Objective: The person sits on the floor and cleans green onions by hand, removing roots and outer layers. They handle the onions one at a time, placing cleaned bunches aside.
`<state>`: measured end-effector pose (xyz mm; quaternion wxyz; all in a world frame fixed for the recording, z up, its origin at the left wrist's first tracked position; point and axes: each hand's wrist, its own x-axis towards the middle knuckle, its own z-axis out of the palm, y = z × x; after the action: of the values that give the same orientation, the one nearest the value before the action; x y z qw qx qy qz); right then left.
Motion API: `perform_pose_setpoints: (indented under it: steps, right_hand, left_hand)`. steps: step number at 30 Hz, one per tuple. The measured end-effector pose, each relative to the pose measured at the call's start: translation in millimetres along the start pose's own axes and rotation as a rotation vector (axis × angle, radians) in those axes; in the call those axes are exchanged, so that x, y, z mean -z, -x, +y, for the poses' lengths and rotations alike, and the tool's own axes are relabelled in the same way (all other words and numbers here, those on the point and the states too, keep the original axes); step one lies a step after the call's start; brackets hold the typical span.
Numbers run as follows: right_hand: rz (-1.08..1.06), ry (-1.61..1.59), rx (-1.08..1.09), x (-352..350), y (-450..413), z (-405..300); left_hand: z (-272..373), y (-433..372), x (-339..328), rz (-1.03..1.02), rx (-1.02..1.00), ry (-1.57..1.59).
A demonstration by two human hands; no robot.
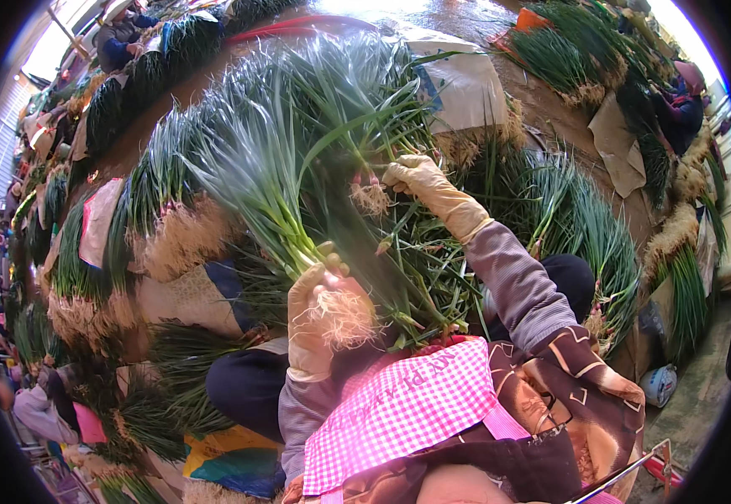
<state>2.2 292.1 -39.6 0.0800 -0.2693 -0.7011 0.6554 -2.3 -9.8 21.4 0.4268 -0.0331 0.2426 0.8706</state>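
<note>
My left hand (315,302), in a pale rubber glove, grips a bunch of spring onions (280,220) just above the bulbs. Its roots (343,315) hang towards me and its green leaves fan out up and to the left. Farther forward, my gloved right hand (417,179) is closed, its fingertips pinching a thin spring onion stalk. Beside those fingers are a few pinkish bulbs with pale roots (370,194). Loose leaves and trimmings (428,271) are heaped between my arms. A pink checked apron (403,416) covers my lap.
Rows of spring onions with roots (183,236) lie to the left, and another pile (586,220) is by my right knee. A white woven sack (466,88) lies ahead. Other people (680,107) sit among piles at both sides. A white tub (659,384) stands at lower right.
</note>
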Motion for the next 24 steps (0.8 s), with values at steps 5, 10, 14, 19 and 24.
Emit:
perform_pose_setpoints:
  steps: [5,10,14,19,24]
  right_hand:
    - [-0.227,-0.517,-0.071,4,41,1]
    - [-0.393,-0.735,0.01,-15,59,-6]
    - [-0.326,-0.535,-0.022,-51,78,-7]
    - [-0.345,-0.497,0.014,-97,101,-7]
    - [-0.232,-0.731,-0.184,-104,94,-16]
  left_hand:
    - [11,7,-5,-0.101,-0.043,0.051]
    - [24,9,-8,-0.132,-0.09,0.096]
    - [1,-1,-1,0.077,0.002,-0.038]
    - [-9,-8,2,0.17,-0.033,-0.083]
    - [-5,-6,-2,0.144,0.039,-0.134]
